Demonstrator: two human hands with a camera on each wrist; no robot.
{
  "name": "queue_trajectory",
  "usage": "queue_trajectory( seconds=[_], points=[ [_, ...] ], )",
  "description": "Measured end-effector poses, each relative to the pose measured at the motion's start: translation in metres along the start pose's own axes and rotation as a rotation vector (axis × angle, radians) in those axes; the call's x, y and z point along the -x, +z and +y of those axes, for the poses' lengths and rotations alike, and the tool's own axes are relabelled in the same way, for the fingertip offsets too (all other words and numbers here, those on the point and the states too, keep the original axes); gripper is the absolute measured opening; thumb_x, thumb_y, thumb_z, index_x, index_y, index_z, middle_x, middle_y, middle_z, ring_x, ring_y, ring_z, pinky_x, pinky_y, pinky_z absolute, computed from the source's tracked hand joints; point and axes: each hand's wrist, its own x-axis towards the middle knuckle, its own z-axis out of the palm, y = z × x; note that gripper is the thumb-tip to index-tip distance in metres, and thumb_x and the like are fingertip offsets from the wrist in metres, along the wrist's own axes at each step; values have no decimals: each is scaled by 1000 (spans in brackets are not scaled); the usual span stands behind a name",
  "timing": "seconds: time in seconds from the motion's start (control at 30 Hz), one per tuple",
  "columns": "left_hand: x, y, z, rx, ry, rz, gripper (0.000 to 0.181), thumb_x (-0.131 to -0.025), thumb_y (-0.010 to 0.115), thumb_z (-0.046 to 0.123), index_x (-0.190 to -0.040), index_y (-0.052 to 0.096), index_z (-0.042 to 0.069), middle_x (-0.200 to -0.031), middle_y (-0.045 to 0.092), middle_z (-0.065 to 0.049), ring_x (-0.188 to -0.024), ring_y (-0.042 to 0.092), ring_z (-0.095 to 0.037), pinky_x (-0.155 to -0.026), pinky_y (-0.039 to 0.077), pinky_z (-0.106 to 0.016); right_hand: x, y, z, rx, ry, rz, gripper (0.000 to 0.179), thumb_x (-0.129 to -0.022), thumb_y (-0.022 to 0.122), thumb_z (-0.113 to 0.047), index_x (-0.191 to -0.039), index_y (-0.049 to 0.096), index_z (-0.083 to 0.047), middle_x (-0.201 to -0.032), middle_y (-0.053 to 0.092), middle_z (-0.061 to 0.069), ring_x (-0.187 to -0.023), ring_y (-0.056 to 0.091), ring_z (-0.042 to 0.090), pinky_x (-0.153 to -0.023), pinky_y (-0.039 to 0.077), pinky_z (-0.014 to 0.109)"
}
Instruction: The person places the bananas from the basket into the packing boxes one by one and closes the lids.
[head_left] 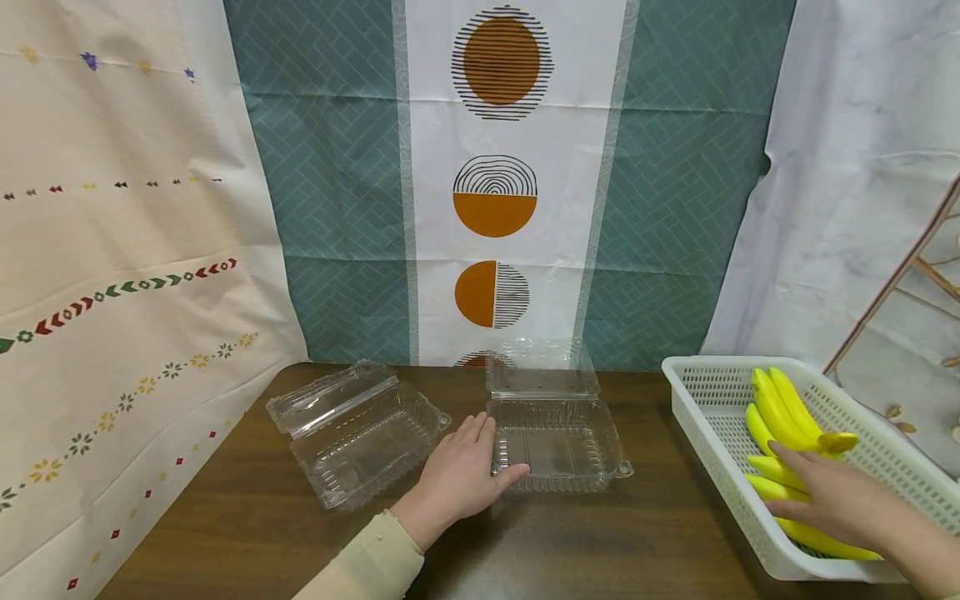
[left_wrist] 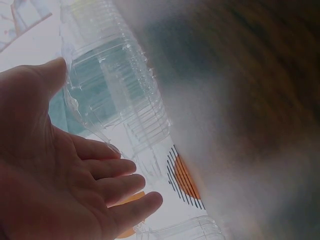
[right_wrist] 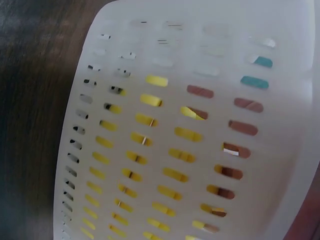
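My left hand, fingers stretched out, lies at the left side of a clear plastic clamshell box, with the thumb over its near left corner. In the left wrist view the palm faces this box, with fingers and thumb at its rim. The box's lid stands raised at the back. Over the white basket on the right, my right hand reaches in among yellow bananas, thumb and forefinger spread across them. The right wrist view mostly shows the basket's slotted wall, which hides most of that hand.
A second clear clamshell box, lid also raised, sits angled on the left of the brown wooden table. A patterned cloth hangs along the back edge. More cloth hangs at both sides, the right one close beside the basket.
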Motion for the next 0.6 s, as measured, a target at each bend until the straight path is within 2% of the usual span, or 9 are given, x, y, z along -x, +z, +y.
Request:
queue_trajectory(
  seconds=[0.2, 0.43, 0.6],
  points=[
    [0, 0, 0, 5, -1, -1, 99, -104, 62, 72, -165, 44, -5, -173, 41, -22, -160, 39, -40, -126, 39, -57, 1, 3, 8, -4, -8, 18, 94, -84, 95, -44, -148, 56, 13, -130, 59, 51, -110, 66, 65, -85, 54, 76],
    [0, 0, 0, 6, 1, 4, 99, -105, 62, 71, -165, 44, -6, -173, 41, -23, -160, 39, -40, -126, 39, -57, 5, 1, 15, -38, 30, -58, 95, -86, 94, -46, -147, 54, 14, -129, 59, 50, -113, 63, 67, -86, 53, 76],
    [1, 0, 0, 13, 3, 9, 99, -104, 62, 71, -164, 45, -6, -172, 41, -24, -159, 40, -41, -125, 39, -57, 8, -2, 18, -47, 49, -95, 95, -83, 96, -45, -144, 56, 15, -127, 63, 47, -114, 63, 66, -87, 53, 75]
  ],
)
